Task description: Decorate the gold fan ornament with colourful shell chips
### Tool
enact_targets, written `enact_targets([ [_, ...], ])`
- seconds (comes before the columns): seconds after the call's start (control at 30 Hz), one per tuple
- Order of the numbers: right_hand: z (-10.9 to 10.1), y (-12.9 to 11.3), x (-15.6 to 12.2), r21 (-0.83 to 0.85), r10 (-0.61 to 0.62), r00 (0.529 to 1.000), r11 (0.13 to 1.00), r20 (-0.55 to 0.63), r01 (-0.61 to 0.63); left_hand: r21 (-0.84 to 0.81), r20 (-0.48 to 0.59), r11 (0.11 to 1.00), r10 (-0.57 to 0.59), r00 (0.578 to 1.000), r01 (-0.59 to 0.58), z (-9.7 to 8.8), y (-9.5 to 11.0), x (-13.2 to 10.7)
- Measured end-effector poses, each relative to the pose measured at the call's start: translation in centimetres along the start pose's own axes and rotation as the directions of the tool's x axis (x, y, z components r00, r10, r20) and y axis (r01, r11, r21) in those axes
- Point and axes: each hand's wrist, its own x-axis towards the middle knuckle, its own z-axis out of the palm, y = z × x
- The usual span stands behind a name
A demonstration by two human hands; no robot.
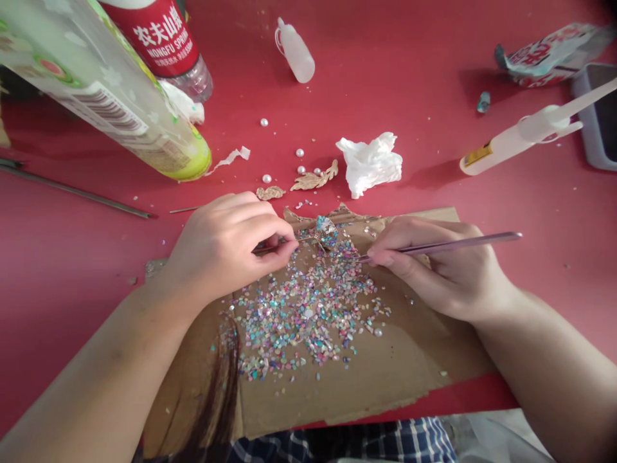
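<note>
Between thumb and forefinger, my left hand (236, 241) pinches a thin metal stem. At the stem's end is a small ornament (326, 231) crusted with blue and teal chips, held just over the cardboard. My right hand (434, 263) grips slim metallic pink tweezers (463, 242) like a pen; their tip points left into the chips, just below the ornament. Whether the tip holds a chip is too small to tell. Many coloured stone chips (308, 312) are spread over the brown cardboard (366, 389) under both hands.
Beyond the cardboard lie crumpled white tissue (371, 164), gold leaf pieces (315, 178) and several pearl beads (299, 152). A green bottle (120, 96) and red-labelled water bottle (154, 38) stand left. A small squeeze bottle (296, 53), glue bottle (511, 141) and crumpled packet (554, 54) are farther off.
</note>
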Motion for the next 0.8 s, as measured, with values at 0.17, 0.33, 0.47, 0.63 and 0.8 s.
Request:
enact_targets([
  [0.17, 0.05, -0.03, -0.04, -0.004, 0.008, 1.0, 1.0, -0.002, -0.008, -0.001, 0.012, 1.0, -0.001, 1.0, 0.001, 0.03, 0.06, 0.0],
  [0.33, 0.1, -0.04, -0.08, 0.029, 0.001, 1.0, 1.0, -0.013, 0.0, -0.003, -0.004, 1.0, 0.024, 1.0, -0.024, 0.09, 0.03, 0.03],
  [0.47, 0.1, -0.07, -0.09, 0.037, 0.004, 1.0, 0.999, -0.018, -0.003, -0.009, -0.004, 1.0, 0.026, 1.0, -0.026, 0.1, -0.03, -0.02],
  [0.63, 0.07, -0.13, -0.06, 0.033, -0.017, 1.0, 0.999, -0.011, 0.017, -0.004, 0.009, 1.0, 0.008, 1.0, -0.008, 0.02, 0.04, -0.04],
  [0.8, 0.1, 0.0, -0.03, 0.01, -0.038, 0.999, 0.999, -0.003, 0.038, -0.005, -0.01, 0.999, 0.033, 0.999, -0.033, 0.04, -0.02, 0.01],
])
